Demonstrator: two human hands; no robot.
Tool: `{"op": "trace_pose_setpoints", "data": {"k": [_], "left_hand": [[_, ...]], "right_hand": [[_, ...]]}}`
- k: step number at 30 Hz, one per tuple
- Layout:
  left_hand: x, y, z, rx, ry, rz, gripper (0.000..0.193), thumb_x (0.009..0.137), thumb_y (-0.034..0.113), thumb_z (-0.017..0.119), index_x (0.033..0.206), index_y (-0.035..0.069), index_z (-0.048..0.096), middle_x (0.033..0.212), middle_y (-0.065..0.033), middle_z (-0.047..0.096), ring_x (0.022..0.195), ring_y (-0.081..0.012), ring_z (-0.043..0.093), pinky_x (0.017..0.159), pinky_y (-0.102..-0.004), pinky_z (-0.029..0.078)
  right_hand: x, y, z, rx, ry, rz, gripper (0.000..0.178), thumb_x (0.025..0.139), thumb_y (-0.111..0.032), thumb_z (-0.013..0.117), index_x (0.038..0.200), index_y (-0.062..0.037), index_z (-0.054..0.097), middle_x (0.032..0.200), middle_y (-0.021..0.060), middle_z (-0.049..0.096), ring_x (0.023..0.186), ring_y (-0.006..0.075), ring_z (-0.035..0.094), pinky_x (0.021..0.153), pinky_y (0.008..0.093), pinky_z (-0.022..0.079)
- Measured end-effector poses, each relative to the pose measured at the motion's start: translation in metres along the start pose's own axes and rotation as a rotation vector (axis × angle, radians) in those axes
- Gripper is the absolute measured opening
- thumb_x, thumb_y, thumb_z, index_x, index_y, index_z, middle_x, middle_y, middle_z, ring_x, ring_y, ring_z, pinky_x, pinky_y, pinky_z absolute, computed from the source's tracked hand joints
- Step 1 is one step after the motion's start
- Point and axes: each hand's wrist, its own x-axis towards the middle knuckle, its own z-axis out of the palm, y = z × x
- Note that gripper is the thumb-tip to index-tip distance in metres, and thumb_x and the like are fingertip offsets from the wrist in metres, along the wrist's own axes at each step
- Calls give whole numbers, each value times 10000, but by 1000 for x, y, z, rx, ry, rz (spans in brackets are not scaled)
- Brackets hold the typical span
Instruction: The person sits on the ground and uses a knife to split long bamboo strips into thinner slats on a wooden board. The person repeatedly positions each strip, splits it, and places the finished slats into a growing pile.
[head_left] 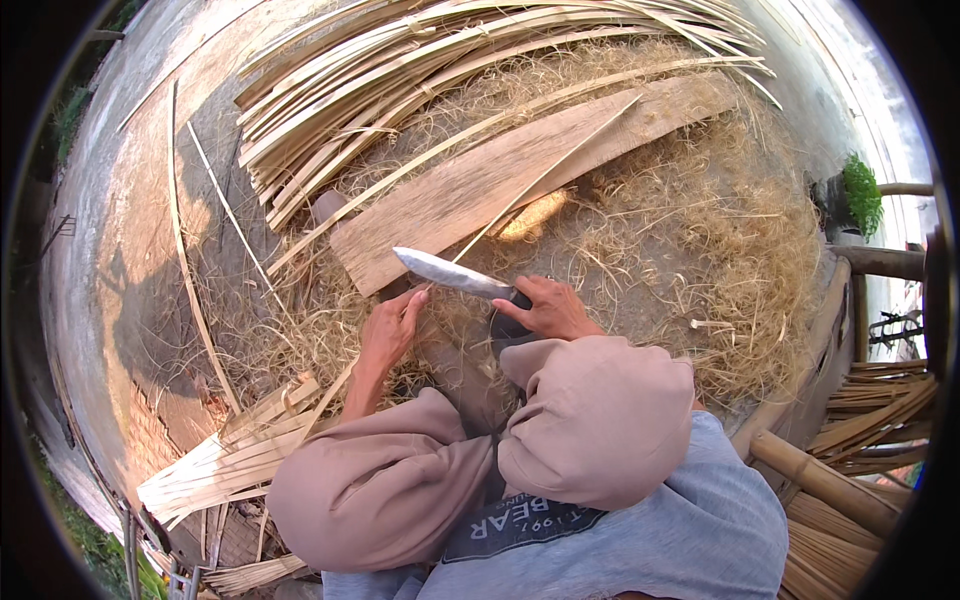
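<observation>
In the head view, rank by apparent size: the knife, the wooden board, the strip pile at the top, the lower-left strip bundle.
1. Strip pile
2. Wooden board
3. Lower-left strip bundle
4. Knife, clearly smallest

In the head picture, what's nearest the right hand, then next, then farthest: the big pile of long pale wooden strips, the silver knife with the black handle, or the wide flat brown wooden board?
1. Silver knife: held in the right hand, blade pointing left.
2. Brown board: ahead, past the knife.
3. Pile of strips: farther ahead, beyond the board.
</observation>
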Motion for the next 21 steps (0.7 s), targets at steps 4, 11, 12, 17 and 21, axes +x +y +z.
{"op": "trace_pose_setpoints", "data": {"k": [4,11,12,17,21], "left_hand": [[-2,-5,0,53,37,-9,410,1072,426,512,1255,136,737,858,-205,727,807,-324,734,739,-406,525],[11,2,7,47,-3,16,402,1081,439,481,1076,152,763,723,-187,667,734,-427,665,681,-485,500],[21,8,10,-58,0,48,436,1089,422,469,984,91,732,710,-210,647,722,-425,655,666,-487,487],[51,38,9,158,218,319,408,1104,373,449,969,58,670,763,-219,660,704,-437,644,671,-529,505],[73,98,2,312,250,447,448,1103,411,440,932,32,608,700,-215,623,664,-430,626,653,-538,482]], "right_hand": [[55,99,-73,48,70,447,659,981,-638,582,745,-24,560,579,93,540,556,289,563,518,433,443],[98,178,-144,313,561,763,676,991,-668,541,753,-37,599,598,68,579,507,182,617,489,343,503],[100,153,-135,436,582,731,653,989,-671,547,783,-54,590,601,40,571,492,144,605,454,304,501],[92,93,-79,755,641,738,617,1013,-623,550,794,-46,579,626,47,580,498,142,607,453,300,507],[89,88,-70,884,780,753,612,1015,-620,549,791,-51,567,623,43,563,488,140,595,448,301,507]]}}
